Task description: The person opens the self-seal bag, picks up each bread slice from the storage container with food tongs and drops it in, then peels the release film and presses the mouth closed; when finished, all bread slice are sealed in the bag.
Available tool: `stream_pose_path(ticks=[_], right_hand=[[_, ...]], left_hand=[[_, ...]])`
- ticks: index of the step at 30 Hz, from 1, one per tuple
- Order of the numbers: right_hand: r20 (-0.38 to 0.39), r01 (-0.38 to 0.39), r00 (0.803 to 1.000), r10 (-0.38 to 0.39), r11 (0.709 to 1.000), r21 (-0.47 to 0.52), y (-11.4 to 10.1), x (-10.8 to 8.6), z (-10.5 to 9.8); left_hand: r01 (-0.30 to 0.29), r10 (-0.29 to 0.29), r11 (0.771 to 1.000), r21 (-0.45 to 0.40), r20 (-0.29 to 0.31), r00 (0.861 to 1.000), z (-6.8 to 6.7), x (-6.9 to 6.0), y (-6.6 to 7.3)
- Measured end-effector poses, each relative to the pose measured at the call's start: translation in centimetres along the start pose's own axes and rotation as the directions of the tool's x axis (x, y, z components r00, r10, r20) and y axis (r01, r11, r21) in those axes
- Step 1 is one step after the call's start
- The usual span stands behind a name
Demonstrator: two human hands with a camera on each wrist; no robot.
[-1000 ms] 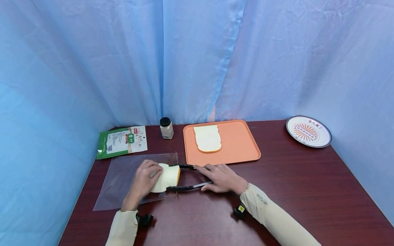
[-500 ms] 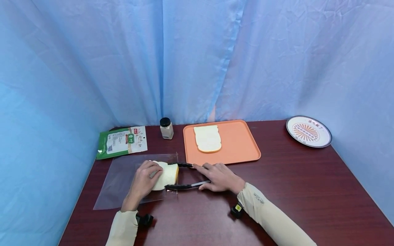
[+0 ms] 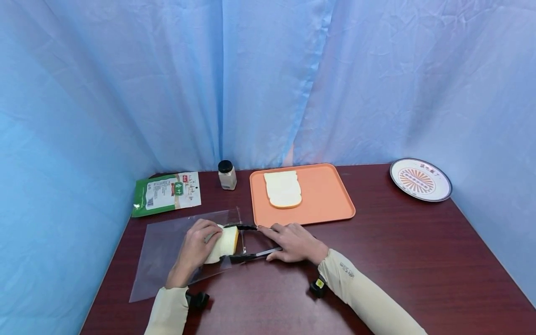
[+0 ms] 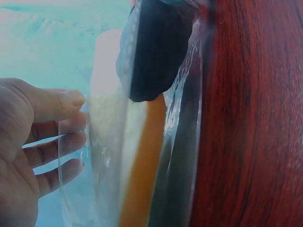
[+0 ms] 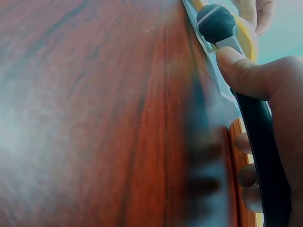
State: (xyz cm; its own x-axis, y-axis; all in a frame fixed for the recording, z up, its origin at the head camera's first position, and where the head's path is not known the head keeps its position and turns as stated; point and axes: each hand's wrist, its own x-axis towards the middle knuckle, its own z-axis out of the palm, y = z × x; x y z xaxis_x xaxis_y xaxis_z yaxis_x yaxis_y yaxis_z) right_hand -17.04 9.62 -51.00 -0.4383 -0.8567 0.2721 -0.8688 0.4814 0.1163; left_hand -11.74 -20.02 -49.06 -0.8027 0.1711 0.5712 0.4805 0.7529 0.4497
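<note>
Black-and-silver tongs (image 3: 268, 251) are gripped by the right hand (image 3: 296, 243), its thumb on one arm in the right wrist view. Between the black tong tips is a slice of bread (image 3: 226, 243) with an orange-brown crust, at the mouth of a clear plastic bag (image 3: 161, 249). In the left wrist view, film covers the bread (image 4: 106, 118) and the black tip (image 4: 158, 52). The left hand (image 3: 194, 246) pinches the bag's film by the bread; its thumb and fingers (image 4: 73, 99) show on either side of the film's edge.
Behind the hands, an orange tray (image 3: 324, 195) carries another bread slice (image 3: 283, 188). A black-lidded jar (image 3: 227, 176) and a green-and-white packet (image 3: 165, 194) stand and lie at the back left. A patterned plate (image 3: 420, 180) sits at the back right.
The right hand, tongs and bread have moved left, further into the bag. The bag's near left corner has shifted toward the front edge. The left hand has barely moved.
</note>
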Motion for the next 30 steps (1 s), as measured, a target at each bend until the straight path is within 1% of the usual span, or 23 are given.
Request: stream_pose_path(ticks=[7,14,18,23,30], right_hand=[[0.010,0.008,1.000,-0.009,1.000,0.016,-0.2,-0.1,-0.1],[0.012,0.013,1.000,-0.013,1.000,0.015,-0.1,0.2,0.0],[0.017,0.007,1.000,-0.007,1.000,0.012,-0.1,0.5,0.2],[0.050,-0.018,0.999,0.017,1.000,0.010,-0.3,0.8,0.2],[0.097,-0.040,0.994,0.041,0.999,-0.004,-0.6,1.1,-0.3]], left_hand=[[0.017,-0.017,1.000,0.009,0.007,1.000,0.0,0.1,0.1],[-0.006,0.006,1.000,-0.004,0.011,1.000,0.1,0.0,0.2],[-0.010,0.010,1.000,0.002,0.012,1.000,0.1,0.0,0.2],[-0.018,0.017,1.000,0.004,0.006,1.000,0.2,0.0,0.2],[-0.055,0.055,0.998,-0.005,-0.012,0.998,0.1,0.2,0.4]])
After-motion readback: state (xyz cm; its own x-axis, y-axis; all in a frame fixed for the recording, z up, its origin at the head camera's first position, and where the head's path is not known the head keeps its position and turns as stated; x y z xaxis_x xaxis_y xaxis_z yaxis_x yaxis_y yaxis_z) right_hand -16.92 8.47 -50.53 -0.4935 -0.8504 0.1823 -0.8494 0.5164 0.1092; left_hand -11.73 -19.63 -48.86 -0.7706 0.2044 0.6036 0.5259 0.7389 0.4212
